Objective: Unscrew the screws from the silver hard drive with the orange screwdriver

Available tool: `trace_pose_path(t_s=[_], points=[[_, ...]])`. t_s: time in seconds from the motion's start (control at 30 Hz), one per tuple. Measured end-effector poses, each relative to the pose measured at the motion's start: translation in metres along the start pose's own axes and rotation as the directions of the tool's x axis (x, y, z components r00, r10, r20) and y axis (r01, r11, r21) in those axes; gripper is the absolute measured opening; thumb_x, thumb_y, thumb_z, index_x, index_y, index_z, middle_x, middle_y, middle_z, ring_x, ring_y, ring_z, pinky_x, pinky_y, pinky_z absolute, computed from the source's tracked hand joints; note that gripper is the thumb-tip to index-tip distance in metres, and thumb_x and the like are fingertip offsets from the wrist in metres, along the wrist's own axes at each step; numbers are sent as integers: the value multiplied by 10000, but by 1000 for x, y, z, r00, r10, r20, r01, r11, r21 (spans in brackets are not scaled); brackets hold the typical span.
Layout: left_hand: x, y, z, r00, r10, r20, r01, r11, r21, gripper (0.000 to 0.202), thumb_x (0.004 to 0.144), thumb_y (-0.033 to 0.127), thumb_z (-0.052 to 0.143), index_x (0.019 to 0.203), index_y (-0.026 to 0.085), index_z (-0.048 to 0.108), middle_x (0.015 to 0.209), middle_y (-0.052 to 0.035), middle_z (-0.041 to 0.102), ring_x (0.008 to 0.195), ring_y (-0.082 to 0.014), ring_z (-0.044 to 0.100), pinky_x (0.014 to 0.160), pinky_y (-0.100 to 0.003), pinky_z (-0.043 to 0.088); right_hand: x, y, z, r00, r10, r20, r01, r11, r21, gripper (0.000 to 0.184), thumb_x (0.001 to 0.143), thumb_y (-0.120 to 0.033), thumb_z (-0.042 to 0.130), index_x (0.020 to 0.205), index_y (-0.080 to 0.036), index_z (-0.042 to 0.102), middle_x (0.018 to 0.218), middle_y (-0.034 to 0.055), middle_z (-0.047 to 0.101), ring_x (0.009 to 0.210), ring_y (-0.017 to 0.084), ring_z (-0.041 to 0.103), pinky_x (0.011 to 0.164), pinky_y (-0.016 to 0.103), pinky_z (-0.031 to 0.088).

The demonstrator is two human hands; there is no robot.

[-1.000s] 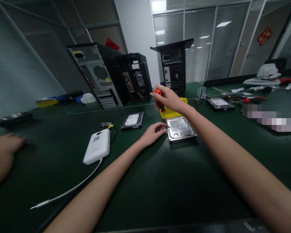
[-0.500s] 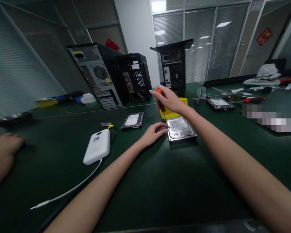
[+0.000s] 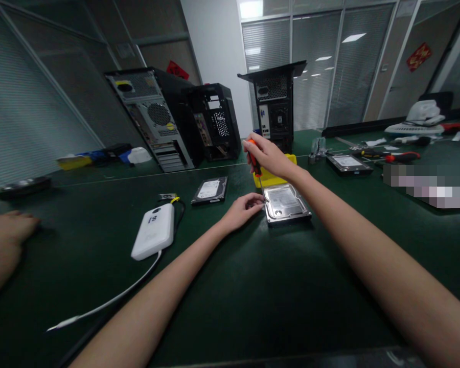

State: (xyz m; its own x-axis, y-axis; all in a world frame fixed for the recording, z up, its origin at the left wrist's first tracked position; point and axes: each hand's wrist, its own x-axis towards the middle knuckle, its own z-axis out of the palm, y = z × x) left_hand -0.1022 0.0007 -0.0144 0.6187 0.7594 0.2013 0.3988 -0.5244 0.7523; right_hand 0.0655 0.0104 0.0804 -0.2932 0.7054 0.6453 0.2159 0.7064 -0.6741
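Observation:
A silver hard drive (image 3: 287, 204) lies flat on the green table, label side up. My right hand (image 3: 266, 154) is wrapped round the orange and black handle of a screwdriver (image 3: 255, 162), held nearly upright. Its thin shaft runs down to the drive's left edge; the exact spot under the tip is too small to make out. My left hand (image 3: 242, 209) rests on the table with its curled fingertips gripping that same left edge, close to the tip. Directly behind the drive is a yellow container (image 3: 272, 177), partly hidden by my right hand and wrist.
A second hard drive (image 3: 210, 190) and a white power bank (image 3: 154, 231) with a cable lie left. Another person's hand (image 3: 11, 227) rests far left. Computer cases (image 3: 161, 117) stand behind. At right are a third drive (image 3: 348, 163) and red-handled pliers (image 3: 402, 157).
The fingers of my right hand, one of them stretched out before, have closed round the screwdriver handle. My left hand and the drive have stayed in place.

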Motion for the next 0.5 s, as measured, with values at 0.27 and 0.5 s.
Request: trace_pose_path(t_s=[0.27, 0.5], points=[[0, 0, -1, 1000, -7, 1, 7, 1000, 6, 330, 841, 314, 564, 1105, 123, 616, 953, -76, 647, 857, -176, 590, 795, -315, 465, 1, 1, 0, 999, -29, -15, 28, 999, -39, 300, 896, -513, 437, 809, -227, 409, 616, -31, 566, 518, 115, 551, 529, 249, 463], [0, -1, -1, 1000, -5, -6, 5, 1000, 23, 327, 842, 309, 561, 1103, 121, 617, 960, -77, 642, 858, -177, 587, 779, -309, 467, 1, -1, 1, 999, 1, 45, -1, 1000, -5, 288, 890, -508, 453, 829, -232, 397, 553, -43, 540, 479, 122, 544, 483, 248, 450]])
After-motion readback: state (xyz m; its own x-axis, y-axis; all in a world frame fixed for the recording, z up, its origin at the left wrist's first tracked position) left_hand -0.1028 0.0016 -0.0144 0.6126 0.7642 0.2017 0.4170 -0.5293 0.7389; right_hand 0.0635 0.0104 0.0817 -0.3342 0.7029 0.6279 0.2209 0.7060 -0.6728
